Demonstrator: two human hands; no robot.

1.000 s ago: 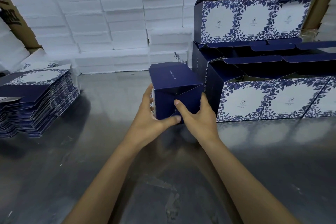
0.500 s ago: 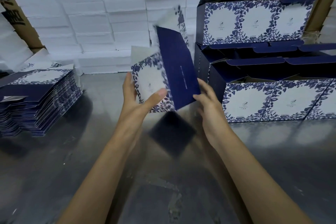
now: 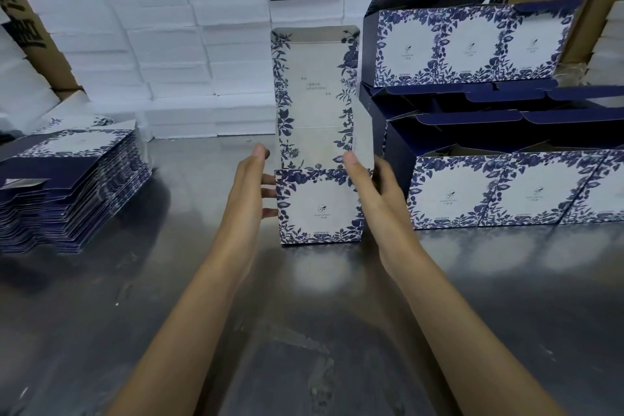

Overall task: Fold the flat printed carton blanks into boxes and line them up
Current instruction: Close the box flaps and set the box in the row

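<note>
Head view: box [image 3: 319, 206] upright on table [image 3: 304, 331], lid up, just left of box row [image 3: 506, 192]. Left hand [image 3: 251, 192] and right hand [image 3: 368, 186] flank side walls, open-palmed, contact unclear. Thin card: light, creasable; hold walls, not lid.

A folded box [image 3: 319, 206] stands upright on the metal counter [image 3: 304, 331], its lid flap [image 3: 314, 94] raised straight up. The left hand [image 3: 251, 192] and right hand [image 3: 374, 192] flank it with flat, open fingers touching its sides. A stack of flat blanks [image 3: 71, 186] lies to the left; finished boxes [image 3: 506, 192] stand in rows to the right, white foam blocks [image 3: 152, 54] behind.
</note>
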